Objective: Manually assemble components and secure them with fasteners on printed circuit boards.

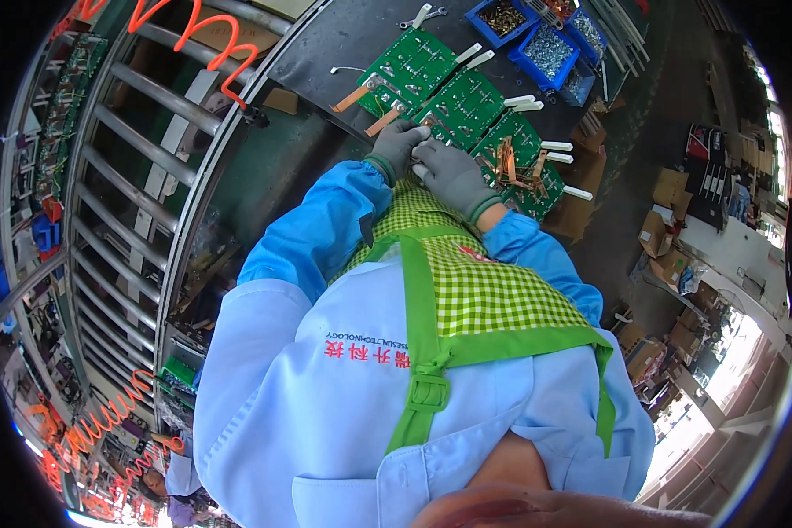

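My left hand [396,147] and my right hand [454,176], both in grey gloves, meet at the near edge of the middle green circuit board [465,95]. Their fingers are closed and almost touching; whatever is between them is hidden. The left green circuit board [407,63] has two copper strips, one a bent copper strip [350,99], sticking out past its near edge. Over the right green circuit board [544,180] lies a loose pile of copper strips [512,165]. White tabs [480,59] project from the boards' far edges.
Blue bins [544,51] of small metal hardware stand at the back of the dark table [317,55], near a wrench [431,12]. To the left runs a roller conveyor [163,101] with an orange coiled hose [204,35] above it. Cardboard boxes [656,231] sit on the right.
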`<state>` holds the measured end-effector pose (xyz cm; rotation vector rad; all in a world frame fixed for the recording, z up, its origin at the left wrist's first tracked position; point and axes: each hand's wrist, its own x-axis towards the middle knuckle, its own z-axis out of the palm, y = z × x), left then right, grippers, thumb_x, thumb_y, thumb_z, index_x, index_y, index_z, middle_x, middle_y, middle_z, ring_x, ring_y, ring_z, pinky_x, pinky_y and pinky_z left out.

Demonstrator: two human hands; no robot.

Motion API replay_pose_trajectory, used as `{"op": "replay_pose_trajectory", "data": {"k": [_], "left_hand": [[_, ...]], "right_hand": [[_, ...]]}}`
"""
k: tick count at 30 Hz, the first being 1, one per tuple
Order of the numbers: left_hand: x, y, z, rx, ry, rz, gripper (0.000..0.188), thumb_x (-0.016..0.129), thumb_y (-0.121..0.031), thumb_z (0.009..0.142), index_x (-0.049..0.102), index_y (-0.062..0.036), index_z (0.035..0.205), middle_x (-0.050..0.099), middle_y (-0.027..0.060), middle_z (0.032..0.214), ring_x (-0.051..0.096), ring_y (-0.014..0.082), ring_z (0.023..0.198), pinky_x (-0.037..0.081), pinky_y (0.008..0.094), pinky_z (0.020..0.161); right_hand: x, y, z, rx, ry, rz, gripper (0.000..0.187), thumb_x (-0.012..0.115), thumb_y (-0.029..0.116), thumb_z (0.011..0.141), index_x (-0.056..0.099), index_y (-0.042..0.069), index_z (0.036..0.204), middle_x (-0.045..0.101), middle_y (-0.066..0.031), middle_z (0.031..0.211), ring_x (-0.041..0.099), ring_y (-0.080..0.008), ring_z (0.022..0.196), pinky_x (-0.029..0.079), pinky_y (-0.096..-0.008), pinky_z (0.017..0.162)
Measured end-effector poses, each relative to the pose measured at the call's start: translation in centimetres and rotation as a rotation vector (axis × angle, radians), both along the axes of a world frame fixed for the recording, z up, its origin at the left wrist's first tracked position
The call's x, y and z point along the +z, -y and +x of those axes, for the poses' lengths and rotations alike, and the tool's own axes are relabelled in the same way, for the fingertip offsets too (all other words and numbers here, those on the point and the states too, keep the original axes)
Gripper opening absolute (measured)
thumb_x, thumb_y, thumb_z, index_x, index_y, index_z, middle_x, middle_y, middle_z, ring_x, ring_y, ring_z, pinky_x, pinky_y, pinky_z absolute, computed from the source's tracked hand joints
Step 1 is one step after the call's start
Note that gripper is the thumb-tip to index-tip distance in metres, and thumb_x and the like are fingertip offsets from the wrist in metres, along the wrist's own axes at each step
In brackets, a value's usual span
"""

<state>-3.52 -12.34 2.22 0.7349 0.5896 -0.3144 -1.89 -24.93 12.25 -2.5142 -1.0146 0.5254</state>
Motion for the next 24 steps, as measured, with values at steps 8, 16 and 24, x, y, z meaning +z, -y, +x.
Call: {"op": "replay_pose_trajectory", "data": {"k": [8,16,24], "left_hand": [[1.0,-0.5,-0.1,-0.083,-0.059,0.050,0.026,0.063,-0.016,0.083,0.055,0.0028,0.099,0.059,0.0099,0.086,0.060,0.0156,0.072,0.050,0.0228,0.054],[1.6,-0.4,0.6,-0.085,-0.100,0.154,0.022,0.057,-0.023,0.087,0.057,-0.0022,0.082,0.056,0.0063,0.069,0.051,0.0136,0.054,0.041,0.0272,0.049],[3.5,-0.2,0.5,-0.086,-0.282,0.168,0.022,0.057,-0.022,0.087,0.054,-0.0017,0.094,0.055,0.0044,0.073,0.052,0.0120,0.060,0.043,0.0223,0.049]], "right_hand": [[8.0,11.7,15.8,-0.287,0.275,0.273,0.028,0.060,0.029,0.082,0.063,0.009,0.102,0.064,-0.0115,0.094,0.063,-0.0230,0.084,0.049,-0.0324,0.074],[-2.1,25.5,33.9,-0.482,0.203,-0.133,0.033,0.060,0.033,0.077,0.062,0.011,0.101,0.062,-0.0168,0.099,0.058,-0.0337,0.097,0.045,-0.0390,0.084],[-14.8,27.5,37.6,-0.392,0.102,-0.464,0.042,0.057,0.025,0.074,0.056,0.008,0.113,0.057,-0.0242,0.109,0.055,-0.0401,0.099,0.043,-0.0449,0.089]]}}
